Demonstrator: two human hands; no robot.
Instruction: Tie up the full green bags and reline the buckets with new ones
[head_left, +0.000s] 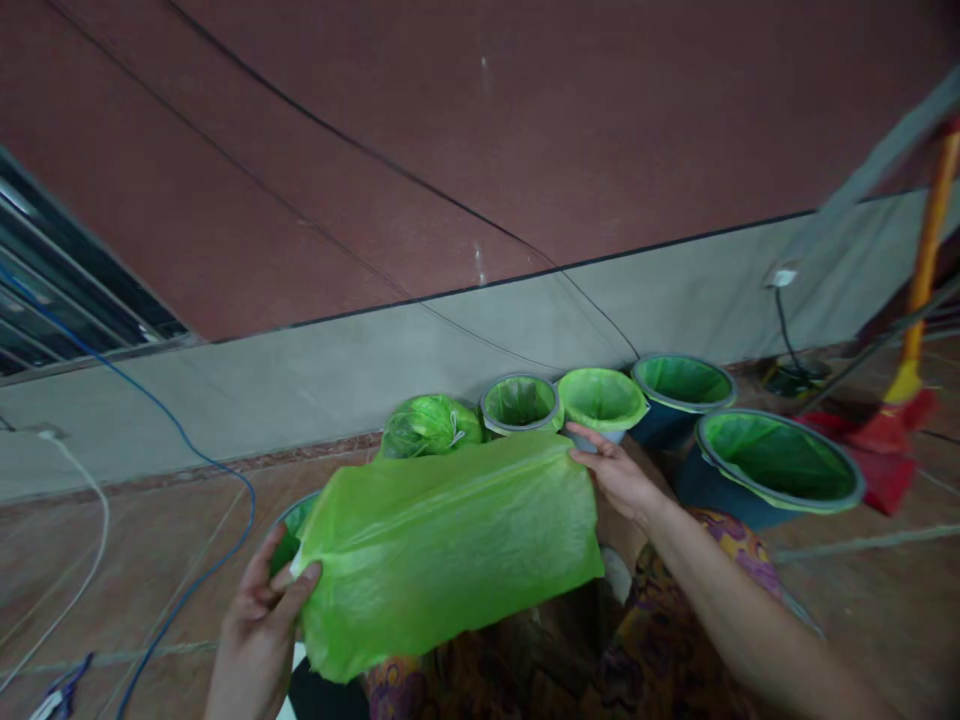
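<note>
A thin green plastic bag (450, 545) is stretched sideways between my two hands, in front of my knees. My left hand (264, 600) pinches its left end between thumb and fingers. At the upper right corner my right hand (611, 475) grips the bag, its fingers partly hidden behind the plastic. Just past the bag, a tied green bag bundle (431, 425) rests by the wall. Behind my left fingers shows part of a bin (300, 515) with green inside, mostly covered by the bag.
Several bins lined with green bags stand along the wall, among them a small bin (520, 402) and a large dark bin (780, 465) at right. A broom (926, 260) and red dustpan (885, 465) are farther right. A blue cable (180, 430) crosses the floor at left.
</note>
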